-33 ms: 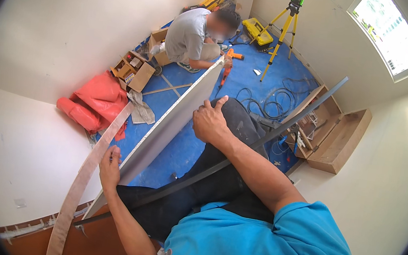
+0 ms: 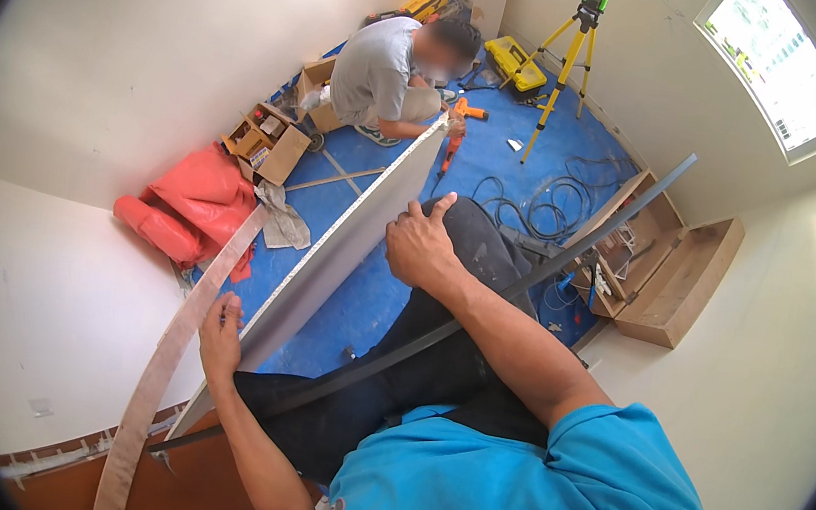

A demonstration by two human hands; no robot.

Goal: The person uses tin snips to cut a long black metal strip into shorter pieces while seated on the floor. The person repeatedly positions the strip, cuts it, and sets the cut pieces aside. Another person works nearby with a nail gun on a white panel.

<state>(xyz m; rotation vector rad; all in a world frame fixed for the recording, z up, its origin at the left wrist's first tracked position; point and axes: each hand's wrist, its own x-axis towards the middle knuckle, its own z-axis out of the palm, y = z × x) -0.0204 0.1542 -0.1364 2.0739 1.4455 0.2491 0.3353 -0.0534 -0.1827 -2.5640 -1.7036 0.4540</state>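
Note:
A long white-faced board (image 2: 323,291) stands on edge in front of me, running from near left to far right. My left hand (image 2: 221,336) is beside its near upper edge, fingers curled, with a small dark thing at the fingertips that is too small to name. My right hand (image 2: 422,244) rests on my raised knee, fingers bent but apart and thumb outstretched, holding nothing. Across my lap, under my right forearm, lies a long dark strip (image 2: 381,360). At the board's far end a crouching co-worker (image 2: 374,70) has a hand at an orange power tool (image 2: 457,125).
A long wooden strip (image 2: 171,349) curves along the left, by red sheeting (image 2: 198,201) and a cardboard box (image 2: 284,153). Coiled black cable (image 2: 544,205) lies on the blue floor covering (image 2: 500,150). A yellow tripod (image 2: 555,96) stands far right, an open wooden case (image 2: 681,286) nearer.

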